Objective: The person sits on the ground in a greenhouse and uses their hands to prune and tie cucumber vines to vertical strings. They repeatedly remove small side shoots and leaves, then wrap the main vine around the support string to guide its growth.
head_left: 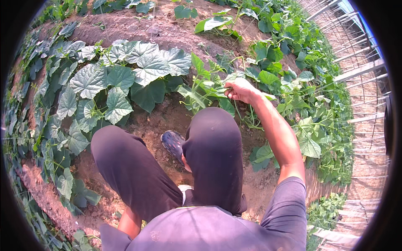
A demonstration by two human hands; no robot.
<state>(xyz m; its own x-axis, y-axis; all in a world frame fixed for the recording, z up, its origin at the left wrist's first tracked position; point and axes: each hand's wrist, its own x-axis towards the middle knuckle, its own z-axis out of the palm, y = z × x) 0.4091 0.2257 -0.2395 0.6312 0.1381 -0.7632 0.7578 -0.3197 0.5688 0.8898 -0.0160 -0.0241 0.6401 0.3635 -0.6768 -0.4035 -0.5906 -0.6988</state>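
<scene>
My right hand (241, 90) reaches forward beyond my right knee, its fingers closed on a green vine shoot (213, 88). Lobed leaves and thin curling tendrils spread to the left of the fist, and slender stems hang below it. The fingers cover the exact spot where they grip. Of my left arm, only a short stretch of skin (130, 222) shows beside my left thigh; the left hand is hidden. Left of the held shoot grows a vine plant with broad, veined leaves (151, 67).
I squat on reddish-brown soil (150, 125), my patterned shoe (172, 142) between the bent knees. A raised bare-earth ridge (125, 27) runs across the far side. Dense vines (289, 54) line the right, with pale poles (360, 71) beyond them. More leafy rows fill the left edge.
</scene>
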